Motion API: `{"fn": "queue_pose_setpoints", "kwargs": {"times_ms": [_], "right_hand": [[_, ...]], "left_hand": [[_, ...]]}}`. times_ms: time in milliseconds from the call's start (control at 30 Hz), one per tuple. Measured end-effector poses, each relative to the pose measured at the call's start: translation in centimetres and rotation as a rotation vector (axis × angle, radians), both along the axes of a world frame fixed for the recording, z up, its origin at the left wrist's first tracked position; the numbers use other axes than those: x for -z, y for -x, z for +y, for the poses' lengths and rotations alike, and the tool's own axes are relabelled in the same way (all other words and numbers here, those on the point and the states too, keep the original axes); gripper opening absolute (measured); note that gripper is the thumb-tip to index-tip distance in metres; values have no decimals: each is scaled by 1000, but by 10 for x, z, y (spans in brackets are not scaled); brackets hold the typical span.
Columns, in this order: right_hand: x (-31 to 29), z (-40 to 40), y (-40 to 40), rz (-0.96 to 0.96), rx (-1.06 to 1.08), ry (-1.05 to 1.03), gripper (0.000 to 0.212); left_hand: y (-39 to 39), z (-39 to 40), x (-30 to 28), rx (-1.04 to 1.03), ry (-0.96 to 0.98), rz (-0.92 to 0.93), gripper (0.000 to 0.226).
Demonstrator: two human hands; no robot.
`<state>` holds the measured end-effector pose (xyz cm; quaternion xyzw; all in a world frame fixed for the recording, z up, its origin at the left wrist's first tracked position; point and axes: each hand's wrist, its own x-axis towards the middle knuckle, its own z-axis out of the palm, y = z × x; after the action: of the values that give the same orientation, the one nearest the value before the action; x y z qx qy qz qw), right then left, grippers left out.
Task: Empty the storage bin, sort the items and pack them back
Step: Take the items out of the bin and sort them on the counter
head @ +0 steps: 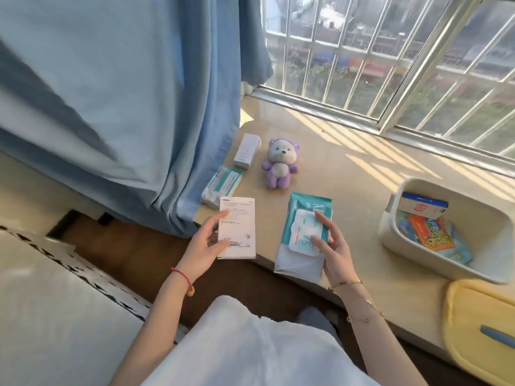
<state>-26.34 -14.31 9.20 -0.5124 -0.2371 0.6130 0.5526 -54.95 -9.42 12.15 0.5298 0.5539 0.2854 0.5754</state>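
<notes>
A cream storage bin (390, 235) stands on the beige window ledge at the right. Inside it lie a blue-and-white box (425, 208) and an orange snack packet (433, 234). My left hand (206, 243) grips a flat white box (239, 227) at the ledge's near edge. My right hand (333, 246) rests on a teal pack of wet wipes (305, 232), fingers on its white lid. Further back lie a purple plush bear (280, 162), a slim white box (246, 150) and a green-white tissue pack (223, 185).
A blue curtain (125, 107) hangs at the left, touching the ledge's end. A barred window (390, 51) runs behind the ledge. A yellow pouch (482, 327) lies at the near right. Dark wooden floor (133, 246) shows below the ledge.
</notes>
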Motion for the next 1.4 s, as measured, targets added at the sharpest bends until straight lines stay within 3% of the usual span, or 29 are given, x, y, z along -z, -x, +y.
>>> {"fn": "queue_pose_setpoints", "kwargs": {"times_ms": [200, 400, 733, 1000, 1400], "right_hand": [[-4, 34, 33, 9, 25, 36, 76], [5, 83, 36, -53, 98, 52, 47], [23, 180, 47, -95, 71, 129, 42], [66, 262, 123, -88, 25, 145, 43], [166, 335, 240, -140, 57, 244, 41]], "left_hand": [[30, 48, 14, 39, 63, -15, 61], [27, 110, 40, 129, 108, 15, 64], [32, 196, 43, 57, 184, 37, 59], [90, 255, 49, -33, 208, 23, 64], [169, 302, 95, 28, 252, 29, 65]]}}
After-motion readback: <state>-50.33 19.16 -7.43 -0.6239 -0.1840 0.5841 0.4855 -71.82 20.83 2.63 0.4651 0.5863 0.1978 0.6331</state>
